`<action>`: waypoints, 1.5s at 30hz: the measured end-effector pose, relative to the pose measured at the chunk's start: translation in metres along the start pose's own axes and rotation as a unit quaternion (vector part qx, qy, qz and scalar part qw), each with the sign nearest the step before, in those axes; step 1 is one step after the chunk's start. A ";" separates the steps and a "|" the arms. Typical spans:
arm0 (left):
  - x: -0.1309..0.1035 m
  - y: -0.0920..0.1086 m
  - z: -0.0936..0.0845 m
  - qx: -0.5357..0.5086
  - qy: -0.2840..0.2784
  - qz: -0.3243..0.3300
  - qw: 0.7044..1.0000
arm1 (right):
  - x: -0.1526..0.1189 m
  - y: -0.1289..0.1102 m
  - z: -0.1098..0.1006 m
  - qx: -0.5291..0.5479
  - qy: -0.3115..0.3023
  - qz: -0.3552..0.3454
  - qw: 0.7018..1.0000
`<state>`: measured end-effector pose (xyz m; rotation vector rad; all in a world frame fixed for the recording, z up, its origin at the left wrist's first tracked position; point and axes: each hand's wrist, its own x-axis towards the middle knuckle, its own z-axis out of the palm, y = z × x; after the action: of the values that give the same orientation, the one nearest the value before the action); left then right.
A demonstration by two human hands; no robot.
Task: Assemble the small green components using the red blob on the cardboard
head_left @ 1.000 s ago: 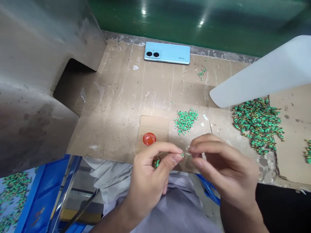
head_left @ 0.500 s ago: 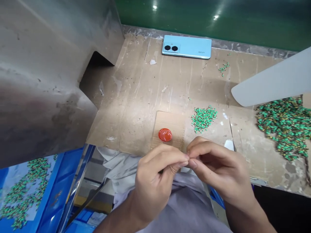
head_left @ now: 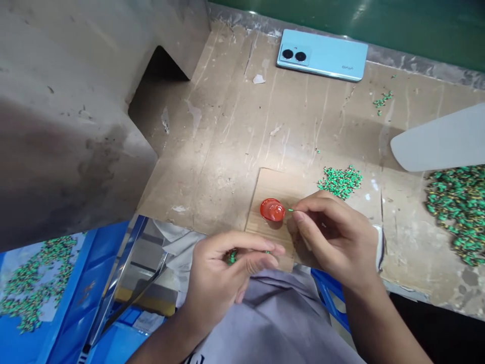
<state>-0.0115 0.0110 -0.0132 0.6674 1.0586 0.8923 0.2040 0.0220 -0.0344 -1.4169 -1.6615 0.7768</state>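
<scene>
My left hand (head_left: 227,268) is curled near the table's front edge, with several small green pieces (head_left: 231,256) in its palm and one between thumb and fingertips. Higher and to the right, my right hand (head_left: 333,232) pinches a tiny green piece (head_left: 290,210) that sticks out toward a small red dish (head_left: 272,210). The dish holds a shiny red substance and rests on a cardboard piece (head_left: 265,184). A small pile of green pieces (head_left: 341,181) lies just beyond my right hand.
A light blue phone (head_left: 322,55) lies at the table's back edge. A large green pile (head_left: 458,212) and a pale panel (head_left: 439,139) are at the right. Left stand a metal housing (head_left: 76,116) and, lower, a blue tray (head_left: 87,273) with green pieces.
My hands have moved apart. The right one is now beside the red dish with a green piece showing at its fingertips; green pieces now show in the left hand. The view has shifted.
</scene>
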 end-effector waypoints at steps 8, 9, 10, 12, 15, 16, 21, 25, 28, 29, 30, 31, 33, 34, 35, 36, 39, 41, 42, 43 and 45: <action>-0.002 -0.006 -0.014 -0.025 -0.008 -0.071 0.997 | -0.003 0.005 0.003 -0.009 -0.002 -0.007 1.000; -0.002 -0.006 -0.014 -0.029 -0.015 -0.069 0.997 | -0.003 0.006 0.003 -0.009 -0.001 -0.008 1.000; -0.003 -0.006 -0.014 -0.032 -0.025 -0.064 0.997 | -0.003 0.006 0.003 -0.009 0.000 -0.008 1.000; -0.002 -0.005 -0.013 -0.038 -0.041 -0.050 0.997 | -0.004 0.006 0.003 -0.007 0.002 -0.009 1.000; -0.001 -0.005 -0.012 -0.049 -0.038 -0.036 0.997 | -0.003 0.006 0.003 -0.005 0.003 -0.012 1.000; -0.001 -0.006 -0.012 -0.054 -0.034 -0.037 0.997 | -0.002 0.006 0.003 -0.006 0.002 -0.014 1.000; 0.000 -0.010 -0.013 -0.058 -0.032 -0.043 0.997 | -0.001 0.008 0.005 -0.011 0.001 -0.038 0.999; -0.001 -0.013 -0.015 -0.067 -0.048 -0.031 0.996 | -0.002 0.010 0.005 -0.020 -0.007 -0.049 0.999; -0.002 -0.013 -0.016 -0.068 -0.051 -0.040 0.996 | -0.003 0.012 0.004 -0.023 -0.012 -0.052 0.998; -0.002 -0.013 -0.016 -0.067 -0.050 -0.044 0.996 | -0.003 0.012 0.004 -0.024 -0.012 -0.053 0.998; -0.002 -0.013 -0.015 -0.067 -0.050 -0.049 0.995 | -0.003 0.012 0.004 -0.025 -0.012 -0.056 0.998; -0.001 -0.012 -0.015 -0.069 -0.049 -0.054 0.995 | -0.003 0.011 0.003 -0.026 -0.012 -0.058 0.998; 0.000 -0.012 -0.014 -0.075 -0.048 -0.062 0.994 | -0.002 0.010 0.003 -0.029 -0.011 -0.062 0.998; 0.000 -0.012 -0.013 -0.077 -0.046 -0.062 0.994 | -0.001 0.010 0.003 -0.030 -0.011 -0.064 0.997; 0.000 -0.012 -0.013 -0.077 -0.045 -0.060 0.994 | -0.001 0.009 0.003 -0.031 -0.010 -0.066 0.997; 0.000 -0.011 -0.012 -0.073 -0.041 -0.056 0.995 | -0.001 0.009 0.003 -0.032 -0.009 -0.068 0.997; -0.001 -0.010 -0.010 -0.038 -0.024 -0.039 0.998 | -0.001 0.010 0.003 -0.032 -0.011 -0.075 0.997; -0.002 -0.010 -0.009 -0.019 -0.012 -0.035 0.999 | -0.001 0.011 0.003 -0.031 -0.015 -0.075 0.997; -0.002 -0.010 -0.009 -0.016 -0.008 -0.034 0.999 | -0.002 0.011 0.003 -0.031 -0.015 -0.074 0.997; -0.003 -0.010 -0.009 -0.015 -0.005 -0.034 0.999 | -0.002 0.011 0.003 -0.030 -0.014 -0.072 0.997; -0.002 -0.012 -0.009 -0.015 0.005 -0.035 0.999 | -0.002 0.010 0.003 -0.029 -0.006 -0.069 0.997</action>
<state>-0.0169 0.0036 -0.0247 0.5977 1.0688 0.8495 0.2060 0.0221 -0.0445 -1.3224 -1.7833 0.6664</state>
